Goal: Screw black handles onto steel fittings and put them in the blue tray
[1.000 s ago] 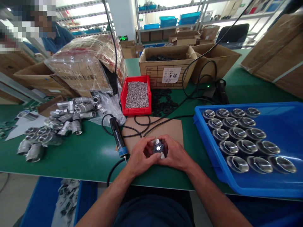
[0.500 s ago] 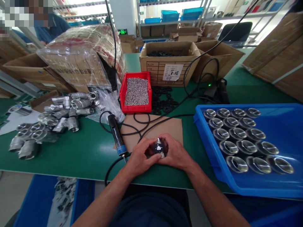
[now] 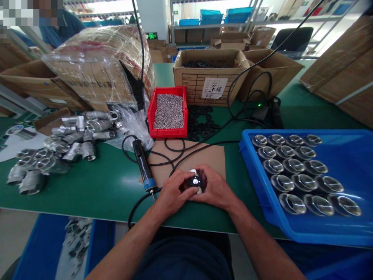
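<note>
Between both hands is a small metal fitting with a round black piece [image 3: 195, 181] on its upper side and a shiny spot at its middle. My left hand [image 3: 175, 191] grips it from the left, thumb and fingers closed around it. From the right, my right hand [image 3: 217, 188] holds the same part; the fingers hide much of it. An electric screwdriver [image 3: 142, 165] with a black body and blue band lies left of my hands, its tip near my left wrist. Under and beyond the hands is a flat cardboard sheet [image 3: 210, 155].
A blue tray [image 3: 346, 149] with rows of shiny metal fittings stands at right. Ahead are a red bin [image 3: 167, 133] of small metal pieces, loose black parts [image 3: 201, 124] and cardboard boxes [image 3: 210, 87]. Metal fittings [image 3: 84, 132] pile at left. Black cables cross the table.
Both hands keep their hold on the fitting, and its black top looks slightly tilted compared with before. The view has shifted a little.
</note>
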{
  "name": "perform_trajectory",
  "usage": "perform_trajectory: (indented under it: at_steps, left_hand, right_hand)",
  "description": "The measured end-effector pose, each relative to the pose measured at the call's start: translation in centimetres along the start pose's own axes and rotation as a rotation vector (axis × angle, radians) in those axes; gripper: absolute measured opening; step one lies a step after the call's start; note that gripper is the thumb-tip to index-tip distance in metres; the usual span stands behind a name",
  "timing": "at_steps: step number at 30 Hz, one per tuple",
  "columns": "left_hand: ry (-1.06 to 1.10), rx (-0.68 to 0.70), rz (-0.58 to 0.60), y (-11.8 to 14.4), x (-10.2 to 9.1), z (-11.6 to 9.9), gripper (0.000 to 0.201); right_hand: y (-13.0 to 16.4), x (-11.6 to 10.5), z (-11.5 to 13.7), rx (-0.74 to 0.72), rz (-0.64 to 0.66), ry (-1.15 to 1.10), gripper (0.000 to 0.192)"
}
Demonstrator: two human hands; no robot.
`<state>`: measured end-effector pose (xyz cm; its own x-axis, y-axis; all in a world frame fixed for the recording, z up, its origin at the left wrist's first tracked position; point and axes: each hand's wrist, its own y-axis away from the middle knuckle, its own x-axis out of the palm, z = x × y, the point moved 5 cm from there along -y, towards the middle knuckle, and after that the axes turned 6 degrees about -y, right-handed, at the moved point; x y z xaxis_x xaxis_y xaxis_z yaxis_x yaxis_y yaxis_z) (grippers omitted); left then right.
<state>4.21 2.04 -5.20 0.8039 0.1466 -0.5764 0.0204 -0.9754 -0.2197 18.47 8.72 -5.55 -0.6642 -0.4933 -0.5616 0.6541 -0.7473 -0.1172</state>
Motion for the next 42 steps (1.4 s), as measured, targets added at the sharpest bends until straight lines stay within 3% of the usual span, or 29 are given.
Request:
perform_trajectory:
  at_steps: [8, 13, 32, 35, 40, 42]
  left_hand:
    - [-0.014, -0.018, -0.033, 0.1, 0.0, -0.1, 0.045]
    - [0.016, -0.008, -0.031, -0.1, -0.1, -0.4, 0.034]
    - [0.037, -0.068, -0.093, -0.3, 0.3, 0.4, 0.031]
    - [0.012, -0.013, -0.033, -0.3, 0.1, -0.2, 0.032]
    - [-0.086, 0.061, 0.183, -0.2, -0.1, -0.9, 0.040]
    - [-0.108, 0.049, 0.185, -0.3, -0.4, -1.0, 0.043]
  right_hand:
    - [-0.1, 0.0, 0.0, 0.015, 0.010, 0.016, 0.068]
    - [0.0, 0.0, 0.2, 0.003, 0.014, 0.022, 0.070]
    - [-0.1, 0.3, 0.3, -0.032, -0.018, 0.017, 0.072]
    - [-0.1, 0.3, 0.2, -0.020, -0.014, 0.003, 0.070]
    - [-0.2, 0.2, -0.1, -0.017, -0.004, -0.038, 0.073]
    - [-0.2, 0.2, -0.2, -0.018, -0.002, -0.041, 0.076]
